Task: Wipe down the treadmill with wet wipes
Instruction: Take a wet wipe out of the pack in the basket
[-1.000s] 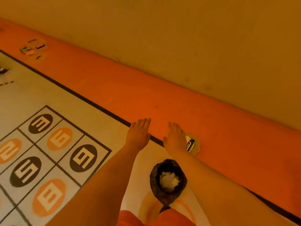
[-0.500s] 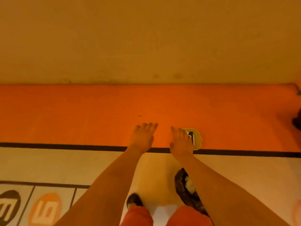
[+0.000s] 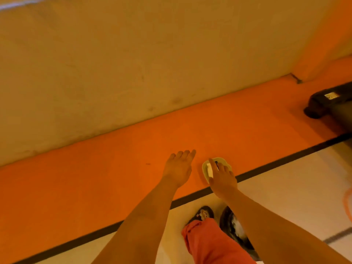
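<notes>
Reaching: both bare forearms stretched forward and down toward the floor.
left hand (image 3: 179, 168): palm down over the orange floor strip (image 3: 95, 178), fingers straight and held together, holding nothing.
right hand (image 3: 222, 181): over the wet wipes pack (image 3: 206, 169), index finger straight across its top, other fingers slightly bent at its right edge; cannot tell whether they grip it or just lie on it.
wet wipes pack: pale yellow with a white flap, on the orange floor strip just beyond the black line (image 3: 285, 161); just right of the left hand, not touching it.
treadmill (image 3: 323, 105): only a black end with a small label shows, far right edge, well apart from both hands.
bin (image 3: 224, 220): black bag liner, white crumpled stuff inside, on the pale floor (image 3: 285, 197), partly hidden under the right forearm.
dark shoe (image 3: 202, 214): just left of the bin, orange trouser leg (image 3: 209, 244) above it.
wall (image 3: 133, 73): plain beige, behind the strip.
</notes>
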`<move>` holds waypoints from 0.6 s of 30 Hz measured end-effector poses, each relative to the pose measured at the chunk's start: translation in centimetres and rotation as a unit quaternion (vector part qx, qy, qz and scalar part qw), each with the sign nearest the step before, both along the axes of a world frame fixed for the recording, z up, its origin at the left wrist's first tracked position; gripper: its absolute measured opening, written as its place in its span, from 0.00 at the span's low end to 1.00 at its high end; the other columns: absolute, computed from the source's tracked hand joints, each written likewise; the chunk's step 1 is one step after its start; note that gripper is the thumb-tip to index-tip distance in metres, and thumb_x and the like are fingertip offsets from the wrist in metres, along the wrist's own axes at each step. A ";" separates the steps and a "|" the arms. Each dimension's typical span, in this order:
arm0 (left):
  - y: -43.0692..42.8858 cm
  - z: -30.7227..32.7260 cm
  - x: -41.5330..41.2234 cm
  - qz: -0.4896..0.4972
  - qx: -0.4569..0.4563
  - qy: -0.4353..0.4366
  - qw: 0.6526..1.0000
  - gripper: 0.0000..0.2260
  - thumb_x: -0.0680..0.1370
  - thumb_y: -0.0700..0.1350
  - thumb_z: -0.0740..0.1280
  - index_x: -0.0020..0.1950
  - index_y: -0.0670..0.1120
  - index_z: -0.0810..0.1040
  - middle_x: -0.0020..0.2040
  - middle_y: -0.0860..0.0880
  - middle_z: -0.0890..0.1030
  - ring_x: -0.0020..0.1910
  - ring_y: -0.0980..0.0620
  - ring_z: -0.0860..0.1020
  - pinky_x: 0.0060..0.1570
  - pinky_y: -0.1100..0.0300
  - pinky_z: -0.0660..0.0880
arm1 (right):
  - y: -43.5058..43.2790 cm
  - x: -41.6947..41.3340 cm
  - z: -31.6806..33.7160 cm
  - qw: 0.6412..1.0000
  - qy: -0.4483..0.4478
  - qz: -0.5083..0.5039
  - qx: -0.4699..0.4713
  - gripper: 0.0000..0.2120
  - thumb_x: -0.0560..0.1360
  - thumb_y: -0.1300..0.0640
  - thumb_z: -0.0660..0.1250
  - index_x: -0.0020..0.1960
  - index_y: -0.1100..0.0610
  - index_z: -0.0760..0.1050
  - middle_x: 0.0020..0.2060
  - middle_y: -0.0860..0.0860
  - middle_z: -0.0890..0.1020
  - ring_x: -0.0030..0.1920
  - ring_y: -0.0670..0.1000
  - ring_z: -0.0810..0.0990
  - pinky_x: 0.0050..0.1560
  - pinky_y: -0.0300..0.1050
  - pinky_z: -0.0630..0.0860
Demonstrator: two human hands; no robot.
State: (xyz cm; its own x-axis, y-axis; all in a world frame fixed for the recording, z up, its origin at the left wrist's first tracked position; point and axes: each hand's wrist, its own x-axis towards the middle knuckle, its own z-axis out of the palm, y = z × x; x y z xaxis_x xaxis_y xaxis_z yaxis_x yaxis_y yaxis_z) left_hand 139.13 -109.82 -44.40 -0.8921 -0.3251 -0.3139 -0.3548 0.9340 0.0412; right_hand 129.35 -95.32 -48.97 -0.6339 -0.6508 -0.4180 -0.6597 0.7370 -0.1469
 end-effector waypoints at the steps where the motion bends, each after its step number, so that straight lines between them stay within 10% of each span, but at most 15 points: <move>1: -1.3 -0.1 -1.1 -0.002 0.002 -0.014 1.000 0.28 0.83 0.46 0.55 0.80 0.49 0.46 0.78 0.45 0.58 0.75 0.43 0.60 0.71 0.47 0.60 | -0.9 -1.1 -0.2 1.000 -0.009 -0.008 -0.007 0.33 0.82 0.51 0.56 0.79 0.50 0.40 0.75 0.56 0.60 0.74 0.57 0.62 0.69 0.51 0.66; 18: -3.6 -1.9 -23.8 -0.267 0.006 -0.056 0.962 0.29 0.83 0.44 0.57 0.80 0.47 0.46 0.79 0.45 0.56 0.76 0.44 0.58 0.74 0.48 0.57 | -1.1 -15.6 -0.4 0.964 -0.020 -0.263 -0.041 0.33 0.82 0.51 0.59 0.79 0.50 0.43 0.77 0.56 0.57 0.76 0.57 0.57 0.72 0.52 0.62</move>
